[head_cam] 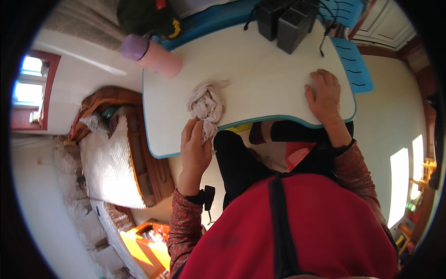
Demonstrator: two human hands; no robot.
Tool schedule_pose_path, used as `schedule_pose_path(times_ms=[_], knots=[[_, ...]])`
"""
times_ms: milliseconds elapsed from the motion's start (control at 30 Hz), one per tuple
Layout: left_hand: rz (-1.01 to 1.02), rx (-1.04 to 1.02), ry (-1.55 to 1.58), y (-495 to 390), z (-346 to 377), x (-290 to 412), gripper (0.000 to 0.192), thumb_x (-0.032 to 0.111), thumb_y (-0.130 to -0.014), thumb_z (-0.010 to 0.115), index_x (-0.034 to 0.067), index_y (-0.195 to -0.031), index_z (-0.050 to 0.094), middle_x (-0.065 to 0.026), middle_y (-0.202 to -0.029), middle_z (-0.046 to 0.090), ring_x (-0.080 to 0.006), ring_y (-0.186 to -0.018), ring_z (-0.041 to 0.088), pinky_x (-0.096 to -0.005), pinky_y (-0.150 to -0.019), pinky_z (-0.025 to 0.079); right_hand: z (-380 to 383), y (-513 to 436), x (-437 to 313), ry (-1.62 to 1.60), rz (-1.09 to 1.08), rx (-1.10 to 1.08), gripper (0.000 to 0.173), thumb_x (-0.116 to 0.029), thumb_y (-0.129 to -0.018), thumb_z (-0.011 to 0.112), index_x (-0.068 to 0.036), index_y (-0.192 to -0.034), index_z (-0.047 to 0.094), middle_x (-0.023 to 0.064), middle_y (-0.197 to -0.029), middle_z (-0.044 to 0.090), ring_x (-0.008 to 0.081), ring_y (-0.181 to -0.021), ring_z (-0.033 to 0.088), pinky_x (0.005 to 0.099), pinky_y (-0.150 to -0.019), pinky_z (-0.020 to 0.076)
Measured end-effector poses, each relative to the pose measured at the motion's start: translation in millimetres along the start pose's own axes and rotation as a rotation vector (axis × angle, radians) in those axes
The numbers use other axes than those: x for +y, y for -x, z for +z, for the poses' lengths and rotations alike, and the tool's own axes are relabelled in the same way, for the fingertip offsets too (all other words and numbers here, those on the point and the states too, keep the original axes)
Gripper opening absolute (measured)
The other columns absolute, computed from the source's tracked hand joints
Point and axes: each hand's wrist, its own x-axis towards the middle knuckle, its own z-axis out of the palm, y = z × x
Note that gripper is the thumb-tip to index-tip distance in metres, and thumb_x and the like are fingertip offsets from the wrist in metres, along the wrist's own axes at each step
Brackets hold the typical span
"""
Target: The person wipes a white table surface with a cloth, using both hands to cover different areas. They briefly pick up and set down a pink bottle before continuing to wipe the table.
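A crumpled whitish cloth lies bunched on the white tabletop and reaches over its near edge. My left hand grips the near end of this cloth at that edge; the thumb and fingers are closed around it. On the right part of the tabletop rests my right hand, palm down with its fingers slightly spread and nothing seen in it. What lies under that palm is hidden.
A pink bottle with a purple lid stands at the table's left rear. Dark boxes with cables stand at the back. A dark green cap lies behind the bottle. Blue slotted panels flank the right side; a wooden bed is at left.
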Motion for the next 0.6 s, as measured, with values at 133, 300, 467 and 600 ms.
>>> schedule_pose_path(times_ms=[133, 300, 467, 600], knots=[[0.027, -0.018, 0.037, -15.0, 3.4, 5.1, 0.051, -0.004, -0.082, 0.069, -0.003, -0.133, 0.062, -0.0237, -0.14, 0.057, -0.045, -0.13, 0.055, -0.0489, -0.11, 0.047, -3.1, 0.8, -5.5, -0.024, 0.027, -0.001, 0.043, -0.021, -0.087, 0.073, -0.007, -0.126, 0.063, 0.0163, -0.134, 0.058, 0.0402, -0.126, 0.052, 0.0524, -0.105, 0.0417], [0.064, -0.057, 0.127, -29.7, 10.8, 19.1, 0.05, -0.004, -0.081, 0.068, -0.002, -0.13, 0.063, -0.0238, -0.136, 0.058, -0.0455, -0.124, 0.058, -0.0486, -0.105, 0.049, -6.3, -0.8, -11.1, -0.039, 0.049, -0.017, 0.042, -0.021, -0.087, 0.073, -0.006, -0.125, 0.064, 0.0165, -0.134, 0.058, 0.0404, -0.127, 0.051, 0.0517, -0.106, 0.0406], [0.133, -0.063, 0.18, -48.9, 32.5, 47.0, 0.049, -0.004, -0.08, 0.07, -0.001, -0.129, 0.065, -0.023, -0.133, 0.056, -0.0465, -0.121, 0.056, -0.0501, -0.103, 0.049, -7.4, -1.6, -12.1, -0.037, 0.049, 0.002, 0.041, -0.021, -0.086, 0.073, -0.006, -0.123, 0.064, 0.0159, -0.132, 0.058, 0.0398, -0.125, 0.052, 0.0515, -0.104, 0.0413], [0.196, -0.048, 0.141, -57.5, 47.7, 66.0, 0.045, -0.001, -0.084, 0.069, -0.002, -0.129, 0.066, -0.0212, -0.132, 0.056, -0.0459, -0.121, 0.055, -0.0493, -0.104, 0.047, -7.1, -1.9, -13.9, -0.052, 0.059, 0.007, 0.04, -0.021, -0.085, 0.074, -0.006, -0.121, 0.065, 0.0153, -0.131, 0.059, 0.0391, -0.124, 0.053, 0.0521, -0.104, 0.0414]])
